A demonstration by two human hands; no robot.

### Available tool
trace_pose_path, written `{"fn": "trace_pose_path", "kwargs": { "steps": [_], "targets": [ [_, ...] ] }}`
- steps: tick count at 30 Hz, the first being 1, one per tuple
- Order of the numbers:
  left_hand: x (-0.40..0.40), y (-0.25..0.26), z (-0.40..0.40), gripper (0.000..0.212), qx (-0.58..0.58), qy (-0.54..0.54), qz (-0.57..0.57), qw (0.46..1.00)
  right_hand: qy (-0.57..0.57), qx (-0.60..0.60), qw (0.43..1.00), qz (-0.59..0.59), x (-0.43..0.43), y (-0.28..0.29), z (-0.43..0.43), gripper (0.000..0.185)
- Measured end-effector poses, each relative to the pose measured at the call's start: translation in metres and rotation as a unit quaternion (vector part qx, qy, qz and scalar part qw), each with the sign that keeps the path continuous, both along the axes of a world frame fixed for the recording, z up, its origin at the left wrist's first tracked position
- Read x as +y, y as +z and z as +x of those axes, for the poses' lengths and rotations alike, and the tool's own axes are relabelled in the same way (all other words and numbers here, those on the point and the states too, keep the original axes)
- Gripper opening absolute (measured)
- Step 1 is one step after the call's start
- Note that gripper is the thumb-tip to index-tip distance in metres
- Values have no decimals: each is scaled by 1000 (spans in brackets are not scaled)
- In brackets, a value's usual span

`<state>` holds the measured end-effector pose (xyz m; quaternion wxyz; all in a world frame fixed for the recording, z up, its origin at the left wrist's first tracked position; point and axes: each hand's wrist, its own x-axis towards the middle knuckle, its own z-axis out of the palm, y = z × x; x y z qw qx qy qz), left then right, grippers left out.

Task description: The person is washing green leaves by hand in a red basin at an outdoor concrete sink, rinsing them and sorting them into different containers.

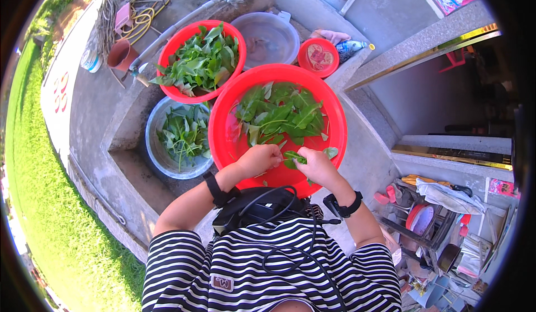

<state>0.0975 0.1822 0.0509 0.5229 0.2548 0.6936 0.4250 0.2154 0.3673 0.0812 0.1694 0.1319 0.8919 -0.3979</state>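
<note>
Over the near part of a large red plastic basin [341,115] are both hands. My right hand [315,166] grips a small bunch of green leaves [293,158] by its right side. Just left of it, my left hand [260,161] has its fingertips pinched together at the stem end of that bunch; whether they hold a stem is hard to tell. Broad green leaves [280,115] lie in water in the basin's far part. A second red basin [239,40] is heaped with leafy greens [205,58]. A pale blue basin [151,144] holds leaves with stems [182,134].
A translucent plastic basin [268,17] stands in a concrete trough [125,132]. Beside it are a small red container [320,71] and a plastic bottle [356,45]. A pipe [180,29] crosses the trough's left side. A cluttered rack [418,232] stands at lower right.
</note>
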Motion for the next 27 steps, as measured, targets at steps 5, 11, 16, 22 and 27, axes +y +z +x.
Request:
{"fn": "trace_pose_path", "kwargs": {
  "steps": [5, 11, 16, 22, 27],
  "targets": [
    [11, 19, 1, 21, -53, -6, -46, 998, -9, 113, 982, 153, -3, -10, 3, 24],
    [2, -4, -4, 22, -195, 31, -7, 980, -64, 182, 978, -76, -5, 2, 6, 32],
    [16, -1, 0, 19, -255, 95, -4, 962, -69, 129, 988, -55, -6, -1, 12, 17],
    [43, -23, -12, 27, 83, 45, 13, 996, -363, 77, 904, -214, 51, 7, 32, 28],
    [76, -21, -12, 44, 505, -24, 37, 862, -485, 146, 727, -464, 83, 25, 44, 28]
  ]
}}
